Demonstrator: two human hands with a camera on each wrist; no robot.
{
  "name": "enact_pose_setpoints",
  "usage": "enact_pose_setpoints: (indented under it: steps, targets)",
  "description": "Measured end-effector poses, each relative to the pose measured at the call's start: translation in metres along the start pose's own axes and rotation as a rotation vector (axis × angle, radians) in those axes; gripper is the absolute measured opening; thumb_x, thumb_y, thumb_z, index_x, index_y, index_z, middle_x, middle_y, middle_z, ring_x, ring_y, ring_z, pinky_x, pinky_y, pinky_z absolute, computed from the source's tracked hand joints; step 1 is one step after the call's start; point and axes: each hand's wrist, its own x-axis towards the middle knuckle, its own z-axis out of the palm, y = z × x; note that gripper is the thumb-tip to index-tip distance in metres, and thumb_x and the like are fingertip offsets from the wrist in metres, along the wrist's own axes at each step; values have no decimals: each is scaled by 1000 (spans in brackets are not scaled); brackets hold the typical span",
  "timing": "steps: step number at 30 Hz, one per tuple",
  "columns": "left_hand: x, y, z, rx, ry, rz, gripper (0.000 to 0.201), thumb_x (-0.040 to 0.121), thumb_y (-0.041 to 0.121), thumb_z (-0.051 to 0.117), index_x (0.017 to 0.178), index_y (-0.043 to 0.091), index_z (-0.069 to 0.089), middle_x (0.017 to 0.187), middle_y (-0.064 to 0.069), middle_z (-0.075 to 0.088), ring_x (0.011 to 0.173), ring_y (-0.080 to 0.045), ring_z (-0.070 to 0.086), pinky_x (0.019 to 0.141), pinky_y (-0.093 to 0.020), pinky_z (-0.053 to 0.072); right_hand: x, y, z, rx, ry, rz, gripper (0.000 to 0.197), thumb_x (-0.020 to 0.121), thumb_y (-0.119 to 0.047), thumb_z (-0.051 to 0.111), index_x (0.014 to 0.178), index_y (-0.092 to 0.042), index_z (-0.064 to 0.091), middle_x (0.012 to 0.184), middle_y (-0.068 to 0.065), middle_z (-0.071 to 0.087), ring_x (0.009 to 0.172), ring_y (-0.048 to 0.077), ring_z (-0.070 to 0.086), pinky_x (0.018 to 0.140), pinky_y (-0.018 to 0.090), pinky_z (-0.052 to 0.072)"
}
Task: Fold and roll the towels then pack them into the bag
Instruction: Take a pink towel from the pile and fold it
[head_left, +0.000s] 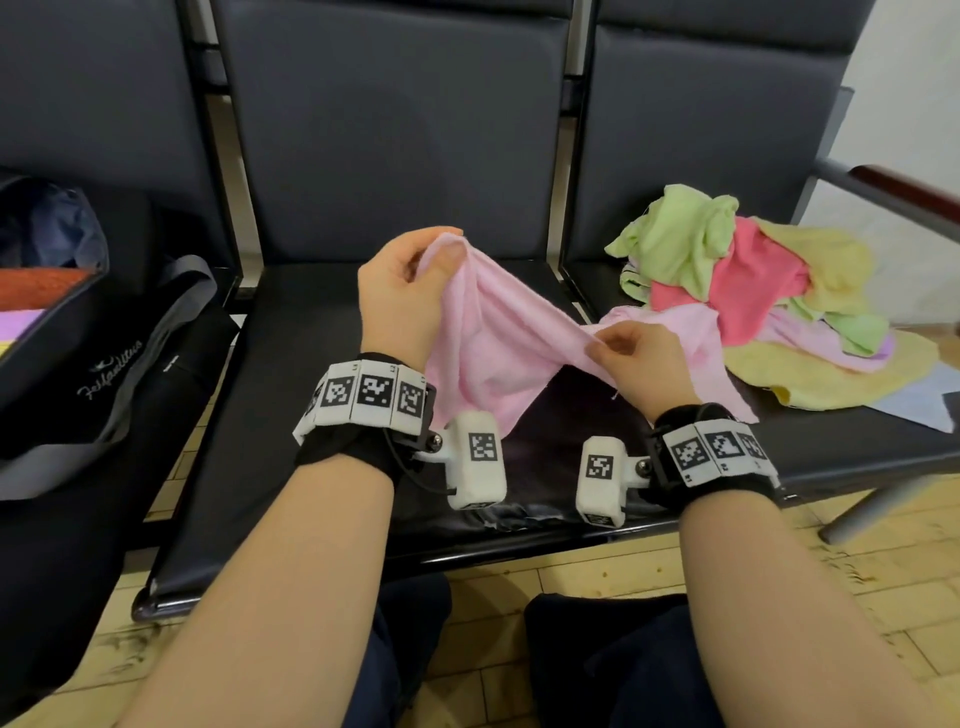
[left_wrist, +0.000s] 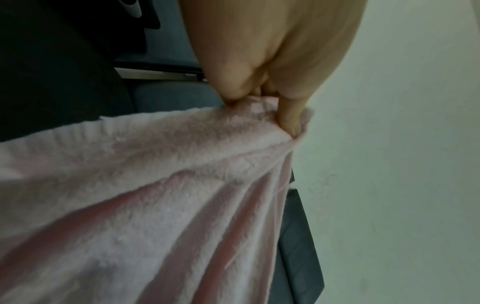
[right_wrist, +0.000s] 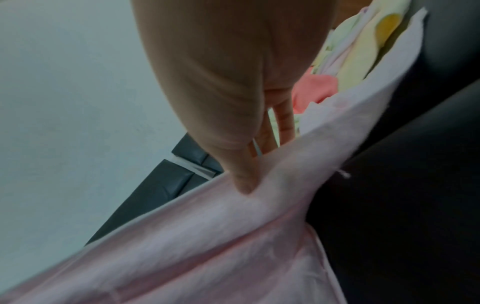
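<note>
Forearms: nearest the head camera, both bare, each with a black wrist band (head_left: 363, 410) carrying white marker tiles and a small white camera block.
Pink towel: the pink towel (head_left: 488, 332) hangs in the air between the two hands, above the middle seat (head_left: 311, 415) of a dark bench; its lower edge droops toward the cushion.
Left hand: the left hand (head_left: 402, 291) is raised, back toward the camera, fingers curled and thumb pinching the towel's upper edge; in the left wrist view the fingers (left_wrist: 291, 121) dig into the bunched cloth (left_wrist: 155, 185).
Right hand: the right hand (head_left: 641, 358) sits lower and to the right, thumb and fingers pinching another part of the edge; the right wrist view shows a fingertip (right_wrist: 244, 183) pressed into the fabric (right_wrist: 207, 236).
Towel pile: a loose pile of towels (head_left: 753, 291), green, deep pink, yellow and pale pink, lies on the right-hand seat just beside the held towel.
Bag: a black bag (head_left: 62, 332) with grey straps stands open on the left-hand seat, well apart from the hands, with orange and purple cloth showing inside.
Room: padded dark backrests behind, a pale wall at the right, light wood-pattern floor (head_left: 597, 577) below, dark trouser knees at the bottom edge.
</note>
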Motion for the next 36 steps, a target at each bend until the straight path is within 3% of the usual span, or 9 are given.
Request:
enact_pose_setpoints:
  steps: [4,7,11,15,17,19,25,31,36]
  targets:
    - [9,-5,-11,-24,227,17,13,87,9,62,95,16,70,94,8,68,85,7,62,76,-10,45,1,15,-5,-11,53,100,19,90,-14,61,103,-3,70,96,11,70,86,19,59,75,24,39]
    - [14,-16,-14,135,267,-29,11,86,15,64,94,13,71,101,-1,69,90,-3,63,80,-15,49,4,11,-5,102,58,121,11,90,-14,61,96,-8,68,93,8,68,91,23,63,81,28,45]
    - [6,-18,1,215,-73,-110,14,80,10,70,73,22,71,105,5,67,96,-5,62,87,-19,46,1,-16,-5,331,-75,41,18,89,-8,62,80,-24,66,79,-1,67,79,13,63,82,31,51]
    - [-10,-14,16,216,-582,-132,14,81,6,72,81,20,73,123,5,63,113,-2,58,98,-22,44,-7,-41,-5,430,-150,-48,9,89,-7,63,92,-10,71,83,5,69,78,11,63,78,28,52]
    - [-15,-15,20,197,-713,-156,9,82,6,71,86,14,73,126,4,62,115,-7,58,99,-26,46,-10,-46,-5,469,-166,-72,9,89,-9,64,92,-5,71,81,5,70,74,9,63,72,21,51]
    - [-19,-15,22,189,-745,-151,8,83,7,71,86,14,72,111,1,69,103,-9,65,92,-26,51,-11,-47,-6,490,-167,-65,7,89,-11,65,90,-8,71,83,7,71,74,10,65,71,20,52]
    - [-17,-14,23,279,-533,-100,8,82,6,71,84,14,71,84,2,69,81,-6,64,78,-18,52,-9,-38,-6,426,-180,-78,13,85,-9,70,82,-22,69,80,-2,69,76,9,64,74,21,51]
    - [-8,-12,17,254,-268,-38,7,85,8,69,87,15,71,79,9,66,73,2,60,70,-11,48,-6,-23,-6,268,-197,7,23,86,-2,60,99,-14,75,92,2,73,87,17,67,80,30,53]
    - [1,-14,9,220,-76,-29,4,86,8,67,85,11,70,74,9,63,66,5,57,67,-10,46,-9,-21,-10,246,-223,69,19,87,-7,57,86,-11,76,79,6,71,72,13,61,71,32,52]
